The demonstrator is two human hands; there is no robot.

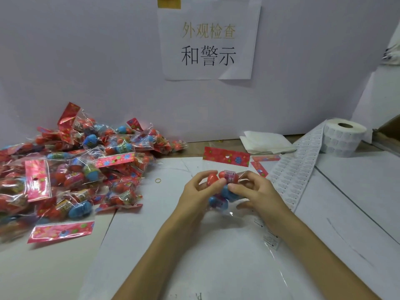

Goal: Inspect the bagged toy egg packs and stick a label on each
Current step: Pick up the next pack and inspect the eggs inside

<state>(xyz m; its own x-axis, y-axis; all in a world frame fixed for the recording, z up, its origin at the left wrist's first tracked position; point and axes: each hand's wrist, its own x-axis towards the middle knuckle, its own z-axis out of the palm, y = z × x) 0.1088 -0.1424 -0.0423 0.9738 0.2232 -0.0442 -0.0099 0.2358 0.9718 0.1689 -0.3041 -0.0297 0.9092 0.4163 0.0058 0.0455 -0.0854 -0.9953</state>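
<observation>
Above the table, gripped one egg pack with left hand and right hand, fingers curled round its eggs; probably the inspection step; next, likely needed one hand freed for the label strip nearby.

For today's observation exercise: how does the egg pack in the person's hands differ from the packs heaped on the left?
The held pack is gripped by the left hand and right hand; the heaped packs lie untouched. The held pack is single, at the centre; the heaped packs overlap in a pile. Both show red and blue eggs in clear bags.
</observation>
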